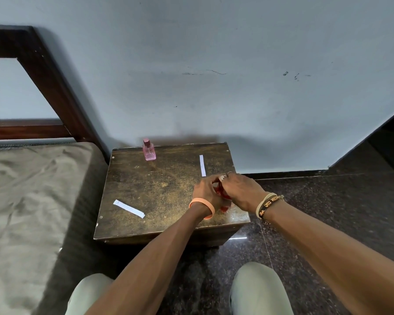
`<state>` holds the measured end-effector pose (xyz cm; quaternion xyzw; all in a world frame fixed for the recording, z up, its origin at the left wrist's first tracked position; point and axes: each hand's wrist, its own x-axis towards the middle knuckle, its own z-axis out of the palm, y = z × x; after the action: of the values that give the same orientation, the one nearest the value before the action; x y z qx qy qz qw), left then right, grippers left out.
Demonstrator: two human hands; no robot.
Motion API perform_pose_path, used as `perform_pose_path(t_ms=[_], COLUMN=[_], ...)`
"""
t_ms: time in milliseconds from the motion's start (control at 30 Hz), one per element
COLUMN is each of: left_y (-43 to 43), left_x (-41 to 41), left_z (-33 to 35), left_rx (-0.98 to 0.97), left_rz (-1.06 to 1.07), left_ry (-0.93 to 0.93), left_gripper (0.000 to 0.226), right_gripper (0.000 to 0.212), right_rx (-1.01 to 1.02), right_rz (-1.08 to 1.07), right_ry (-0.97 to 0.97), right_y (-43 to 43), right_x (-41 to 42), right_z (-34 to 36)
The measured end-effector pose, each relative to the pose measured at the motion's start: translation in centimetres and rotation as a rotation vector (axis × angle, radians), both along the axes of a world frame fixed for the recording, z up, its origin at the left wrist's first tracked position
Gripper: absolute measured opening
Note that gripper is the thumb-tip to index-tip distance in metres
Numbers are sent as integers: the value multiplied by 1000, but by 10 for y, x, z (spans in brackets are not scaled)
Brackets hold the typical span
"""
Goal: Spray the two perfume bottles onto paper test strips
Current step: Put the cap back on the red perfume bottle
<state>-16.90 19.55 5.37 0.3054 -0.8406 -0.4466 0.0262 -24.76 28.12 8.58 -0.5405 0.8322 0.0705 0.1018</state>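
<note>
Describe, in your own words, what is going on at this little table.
A seated person's left hand and right hand are both wrapped round a red perfume bottle at the front right of the wooden table. A pink perfume bottle stands upright at the back left, untouched. Two paper strips lie flat, one front left, one beyond the hands.

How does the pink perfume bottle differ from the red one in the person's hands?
The pink perfume bottle is pale pink; the red perfume bottle is deep red. The pink one stands untouched at the wooden table's far left corner; the red one is near the front right, gripped by the left hand and right hand, mostly hidden. The pink one's cap is on; the red one's top is covered.
</note>
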Motion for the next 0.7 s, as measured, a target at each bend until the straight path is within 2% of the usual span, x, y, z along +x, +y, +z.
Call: perform_pose_path(t_ms=[100,267,400,500,633,700], left_y=[-1,-5,-3,-3,-4,-4], left_x=[0,0,-1,-2,-2,-3], left_z=[1,4,2,1,0,1], left_rx=[-14,24,-15,-21,-27,-59], left_rz=[-28,-7,-22,-24,-11,-23], left_ry=[0,-8,-29,-37,-26,-48], left_gripper=[61,66,63,58,55,49], right_gripper=[44,48,48,40,25,26], right_rx=[12,-2,15,59,124,129], right_rz=[45,12,-19,8,210,193], right_ry=[57,36,38,38,273,288], right_y=[2,-1,-4,-6,-8,-8], right_x=[-2,-1,3,1,-10,-11], right_z=[-3,-3,-1,5,8,3])
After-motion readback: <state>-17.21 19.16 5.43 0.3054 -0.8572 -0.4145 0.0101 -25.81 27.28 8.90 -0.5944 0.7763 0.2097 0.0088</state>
